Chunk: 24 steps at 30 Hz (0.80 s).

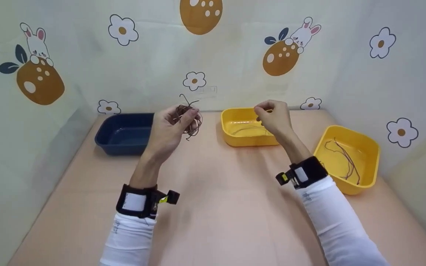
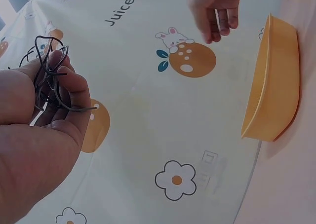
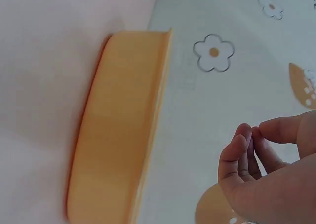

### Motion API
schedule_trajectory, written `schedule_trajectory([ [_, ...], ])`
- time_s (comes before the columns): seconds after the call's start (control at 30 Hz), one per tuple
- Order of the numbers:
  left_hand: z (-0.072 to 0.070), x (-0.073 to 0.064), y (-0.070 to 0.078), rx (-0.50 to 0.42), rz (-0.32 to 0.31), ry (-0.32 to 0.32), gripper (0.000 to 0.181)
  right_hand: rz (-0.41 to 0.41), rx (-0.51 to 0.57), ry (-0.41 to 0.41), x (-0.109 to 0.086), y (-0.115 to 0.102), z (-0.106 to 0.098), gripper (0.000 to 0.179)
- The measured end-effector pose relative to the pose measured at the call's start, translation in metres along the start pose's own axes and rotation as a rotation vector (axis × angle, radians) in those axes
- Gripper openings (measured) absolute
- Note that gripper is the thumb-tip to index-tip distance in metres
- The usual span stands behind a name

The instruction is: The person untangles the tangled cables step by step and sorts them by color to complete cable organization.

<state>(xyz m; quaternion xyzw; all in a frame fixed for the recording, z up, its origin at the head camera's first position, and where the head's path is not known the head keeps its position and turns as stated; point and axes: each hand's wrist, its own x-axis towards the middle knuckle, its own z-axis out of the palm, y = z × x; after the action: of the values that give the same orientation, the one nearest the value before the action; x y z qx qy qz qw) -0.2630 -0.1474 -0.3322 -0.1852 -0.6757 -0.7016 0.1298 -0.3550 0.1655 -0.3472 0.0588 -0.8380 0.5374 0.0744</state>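
Note:
My left hand (image 1: 168, 127) is raised and grips a tangled bundle of thin dark wires (image 1: 192, 120) between thumb and fingers. Loose wire ends stick out above and below it; in the left wrist view the wires (image 2: 52, 78) loop over the fingertips. My right hand (image 1: 276, 116) is over the right side of the middle yellow bin (image 1: 250, 141). Its fingers are loosely bent, with the thumb tip close against the index finger (image 3: 261, 147), and nothing shows between them. A few thin strands (image 1: 248, 129) lie in that bin.
A dark blue bin (image 1: 124, 149) stands at the back left, partly behind my left hand. Another yellow bin (image 1: 374, 162), on the right beside my right forearm, has several thin dark wires (image 1: 350, 162) in it. A printed cloth wall (image 1: 154, 66) closes off the table's back.

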Motion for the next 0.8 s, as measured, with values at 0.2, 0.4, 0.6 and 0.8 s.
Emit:
schedule_trajectory([
  [0.2, 0.01, -0.002, 0.001, -0.019, 0.036, -0.043, 0.01, -0.263, 0.171, -0.097, -0.042, -0.034, 0.011, 0.016],
  [0.4, 0.02, -0.004, -0.001, 0.009, 0.094, -0.053, 0.009, -0.417, 0.274, -0.163, -0.074, -0.061, 0.026, 0.016],
  [0.6, 0.029, -0.007, 0.0, -0.013, 0.135, -0.066, 0.009, -0.441, 0.276, -0.205, -0.092, -0.072, 0.039, 0.016],
  [0.8, 0.032, -0.009, 0.003, -0.019, 0.156, -0.094, 0.025, -0.425, 0.313, -0.249, -0.098, -0.073, 0.045, 0.015],
])
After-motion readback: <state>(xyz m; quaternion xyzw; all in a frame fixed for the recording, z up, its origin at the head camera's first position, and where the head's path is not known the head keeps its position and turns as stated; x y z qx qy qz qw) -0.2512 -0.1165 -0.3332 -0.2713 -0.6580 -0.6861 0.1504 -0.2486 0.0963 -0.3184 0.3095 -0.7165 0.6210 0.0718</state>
